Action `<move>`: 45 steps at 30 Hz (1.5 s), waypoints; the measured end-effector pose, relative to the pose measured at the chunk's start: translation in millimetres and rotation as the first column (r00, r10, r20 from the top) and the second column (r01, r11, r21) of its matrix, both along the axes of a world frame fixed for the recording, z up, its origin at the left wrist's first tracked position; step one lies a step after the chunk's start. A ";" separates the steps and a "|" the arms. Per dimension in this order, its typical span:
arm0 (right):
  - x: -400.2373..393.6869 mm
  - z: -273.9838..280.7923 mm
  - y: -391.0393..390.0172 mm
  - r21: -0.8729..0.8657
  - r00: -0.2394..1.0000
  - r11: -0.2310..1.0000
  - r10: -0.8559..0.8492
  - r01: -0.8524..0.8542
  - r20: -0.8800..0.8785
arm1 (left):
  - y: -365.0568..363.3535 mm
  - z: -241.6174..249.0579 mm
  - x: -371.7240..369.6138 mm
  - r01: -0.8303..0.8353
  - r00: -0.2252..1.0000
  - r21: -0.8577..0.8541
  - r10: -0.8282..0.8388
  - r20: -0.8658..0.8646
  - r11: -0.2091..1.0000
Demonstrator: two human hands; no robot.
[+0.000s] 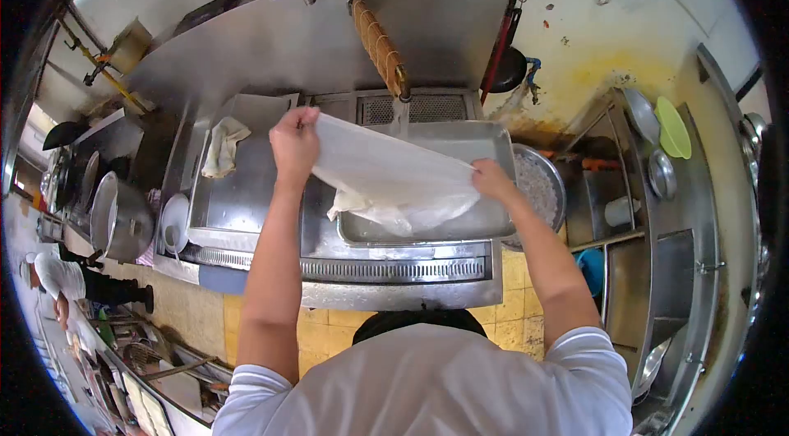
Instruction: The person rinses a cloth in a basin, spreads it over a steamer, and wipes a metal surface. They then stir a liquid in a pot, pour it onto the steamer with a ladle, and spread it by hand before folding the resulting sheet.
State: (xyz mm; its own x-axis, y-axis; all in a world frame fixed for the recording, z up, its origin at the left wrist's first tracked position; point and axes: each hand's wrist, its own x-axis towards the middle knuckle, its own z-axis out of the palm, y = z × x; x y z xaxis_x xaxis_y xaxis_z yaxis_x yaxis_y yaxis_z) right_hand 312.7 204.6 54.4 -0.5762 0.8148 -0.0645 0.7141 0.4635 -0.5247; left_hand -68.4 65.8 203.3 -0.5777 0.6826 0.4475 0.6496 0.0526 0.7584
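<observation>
A white cloth (pixel 386 165) is stretched between my two hands, its lower folds hanging into a shallow metal tray (pixel 485 226). My left hand (pixel 296 143) is closed on the cloth's upper left corner, raised above the counter. On the other side, my right hand (pixel 491 179) pinches the cloth's right end over the tray. Behind the cloth, water runs from a tap (pixel 403 91) wrapped in brown material and tied with cord. The far part of the tray is partly hidden by the cloth.
A crumpled cloth (pixel 223 147) lies on the steel counter (pixel 246 198) at left. Right of the tray stands a round metal bowl (pixel 538 189) with whitish contents. A large pot (pixel 119 218) is at far left. Metal shelving (pixel 625 230) stands at right. Another person (pixel 70 280) is at far left.
</observation>
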 end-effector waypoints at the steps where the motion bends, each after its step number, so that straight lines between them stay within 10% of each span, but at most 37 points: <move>1: 8.5 7.0 7.8 0.005 0.996 1.000 0.016 -0.017 0.091 | 0.5 -5.6 5.7 0.046 0.999 0.017 -0.046 -0.019 0.999; 4: -12.4 20.6 11.0 0.013 0.998 0.999 0.052 -0.052 0.027 | 13.6 -36.5 47.2 0.258 0.958 0.024 -0.252 -0.138 0.966; 6: -82.1 68.1 -31.9 0.053 0.831 0.998 0.013 0.020 -0.556 | 20.3 -38.5 96.6 0.349 0.926 0.004 -0.344 -0.155 0.937; 8: -130.3 89.4 -45.9 -0.126 0.733 0.989 -0.028 -0.079 -0.680 | 18.8 -18.7 106.7 0.401 0.907 0.021 -0.394 -0.146 0.916; 13: -38.2 -29.7 8.3 0.238 0.994 0.971 0.048 -0.023 -0.097 | 2.3 22.2 7.6 0.064 0.995 0.087 -0.057 -0.081 0.994; 16: -40.5 10.5 3.8 0.211 0.982 0.977 -0.014 -0.027 0.189 | -1.2 -12.8 28.3 0.167 0.979 0.015 -0.164 -0.119 0.986; 18: -89.1 37.6 -13.7 0.122 0.893 0.992 0.019 0.040 -0.450 | 12.3 -29.3 72.7 0.273 0.944 -0.026 -0.273 -0.183 0.962; 20: -126.2 130.4 -67.7 -0.121 0.788 0.986 0.016 -0.114 -0.616 | 13.3 -27.3 86.9 0.322 0.928 -0.001 -0.316 -0.197 0.947; 24: -91.5 23.7 -17.3 0.150 0.974 0.980 0.157 -0.133 -0.164 | 4.1 18.5 34.6 0.190 0.979 0.008 -0.189 -0.083 0.982; 28: -72.4 47.0 1.8 0.011 0.985 0.999 0.045 -0.047 0.164 | 3.9 -13.8 28.0 0.195 0.979 0.008 -0.195 -0.054 0.981; 30: -114.8 55.8 -17.3 0.057 0.801 0.997 0.077 -0.053 -0.594 | 11.7 -23.2 69.1 0.234 0.954 -0.129 -0.253 -0.159 0.964; 33: -153.3 100.2 -55.1 -0.202 0.810 0.972 -0.021 -0.121 -0.586 | 10.2 1.7 80.5 0.303 0.941 -0.033 -0.305 -0.145 0.952; 36: -103.7 2.8 -11.1 0.093 0.958 0.993 0.091 -0.068 -0.274 | 5.0 27.9 27.1 0.183 0.982 0.146 -0.175 -0.064 0.972; 41: -93.8 57.2 -4.5 -0.080 1.000 0.997 0.003 -0.004 -0.011 | 4.5 -21.2 42.4 0.230 0.967 0.044 -0.223 -0.120 0.972; 43: -137.8 73.5 -26.7 0.092 0.799 0.988 0.151 -0.121 -0.582 | 12.9 -16.5 80.5 0.262 0.933 -0.081 -0.274 -0.233 0.962; 45: -150.6 78.0 -46.3 -0.059 0.847 0.989 0.084 -0.135 -0.524 | 12.2 -2.6 83.7 0.255 0.930 -0.078 -0.267 -0.253 0.964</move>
